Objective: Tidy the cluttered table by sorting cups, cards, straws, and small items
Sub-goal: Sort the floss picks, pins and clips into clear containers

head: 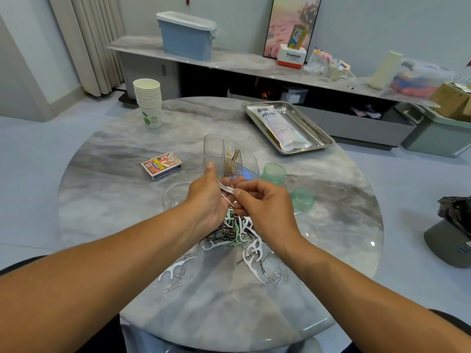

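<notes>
Floss picks (227, 187) pinched between both hands, just above and beyond the pile (239, 235); long axis running upper-left to lower-right, thin stems, white plastic, one pinkish tip pointing down toward the pile. Right hand (265, 207) pinching the near end with thumb and forefinger, other fingers curled under. Left hand (207, 200) curled round the far end, thumb (211, 166) pressed on the wall of the clear organiser (229, 159), apparently gripping it too. Organiser just beyond the picks, tilted, mouth up and away; ribbed transparent plastic with dividers, brownish pins or toothpicks in one compartment, exact kind not clear. Judgement: short lift up and forward from the fingertips into an open compartment; left hand nearer the box, right hand better placed to feed.

Pile under the wrists: white and mint floss picks tangled with wire paper clips, thin, hooked, likely to snag.

Further out: two mint caps (274, 173) right of the organiser, clear dish (175, 193) left, card box (161, 165), stack of paper cups (148, 103), steel tray (288, 127) holding a packet. Marble-look table (102, 189), glossy.
</notes>
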Motion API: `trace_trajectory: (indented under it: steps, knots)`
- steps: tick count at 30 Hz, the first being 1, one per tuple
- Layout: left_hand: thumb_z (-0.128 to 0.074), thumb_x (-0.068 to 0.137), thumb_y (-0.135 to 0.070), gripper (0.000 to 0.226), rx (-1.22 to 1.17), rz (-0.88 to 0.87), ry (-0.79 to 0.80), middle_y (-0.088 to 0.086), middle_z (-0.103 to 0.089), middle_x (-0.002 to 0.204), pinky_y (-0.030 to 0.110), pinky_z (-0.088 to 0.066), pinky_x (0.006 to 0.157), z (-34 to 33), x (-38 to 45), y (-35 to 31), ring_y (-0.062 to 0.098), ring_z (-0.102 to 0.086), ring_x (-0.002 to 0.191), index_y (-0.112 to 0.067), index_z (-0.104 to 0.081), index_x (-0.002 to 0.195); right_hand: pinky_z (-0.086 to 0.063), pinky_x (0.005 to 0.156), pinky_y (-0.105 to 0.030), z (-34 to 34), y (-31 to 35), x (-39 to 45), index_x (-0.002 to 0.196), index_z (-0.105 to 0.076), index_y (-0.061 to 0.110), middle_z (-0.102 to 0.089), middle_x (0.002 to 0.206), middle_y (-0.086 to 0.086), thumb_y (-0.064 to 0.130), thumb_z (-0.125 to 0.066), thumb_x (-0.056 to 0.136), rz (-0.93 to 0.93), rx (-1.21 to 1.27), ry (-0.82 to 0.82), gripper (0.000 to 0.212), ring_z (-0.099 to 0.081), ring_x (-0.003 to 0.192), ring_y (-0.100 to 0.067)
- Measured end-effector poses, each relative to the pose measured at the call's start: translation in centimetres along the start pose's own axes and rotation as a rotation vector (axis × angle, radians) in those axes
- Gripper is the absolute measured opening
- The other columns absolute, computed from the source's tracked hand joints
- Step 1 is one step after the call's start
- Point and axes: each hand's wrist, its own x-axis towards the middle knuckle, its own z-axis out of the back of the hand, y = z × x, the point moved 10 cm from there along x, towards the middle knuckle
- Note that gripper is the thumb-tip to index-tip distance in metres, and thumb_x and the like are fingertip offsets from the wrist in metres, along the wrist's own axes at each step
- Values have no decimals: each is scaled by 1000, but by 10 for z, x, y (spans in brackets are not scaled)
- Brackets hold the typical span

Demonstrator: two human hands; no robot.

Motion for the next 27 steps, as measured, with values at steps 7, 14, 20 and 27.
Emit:
trace_trajectory:
  steps: [7,14,20,27]
  knots:
    - [-37,105,-50,48,-96,79,-47,9,-58,48,46,-61,80,7,7,-5,25,-67,68,-9,-40,80,-50,74,-13,-21,24,-9,107,-80,15,-75,93,4,26,-82,85,288,-357,29,24,-66,78,-2]
    - [-44,107,-32,34,2,25,18,5,-57,41,42,-59,67,3,2,-5,26,-65,71,-4,-44,88,-56,82,-29,-17,32,-8,99,-81,14,-73,93,1,11,-77,88,413,-498,-45,12,-65,83,-6]
    - [-48,103,-38,43,50,79,123,16,-66,86,35,-62,63,-2,5,-3,27,-70,77,5,-53,101,-63,70,-30,-3,12,4,93,-80,10,-76,76,-8,10,-76,90,88,-142,-23,5,-71,66,-16]
    - [-52,102,-41,52,529,-124,222,20,-64,126,37,-51,104,2,10,-43,28,-64,115,-1,-50,134,-62,68,-28,13,6,21,88,-73,4,-74,72,-15,2,-72,91,-85,61,-51,4,-72,64,-20]
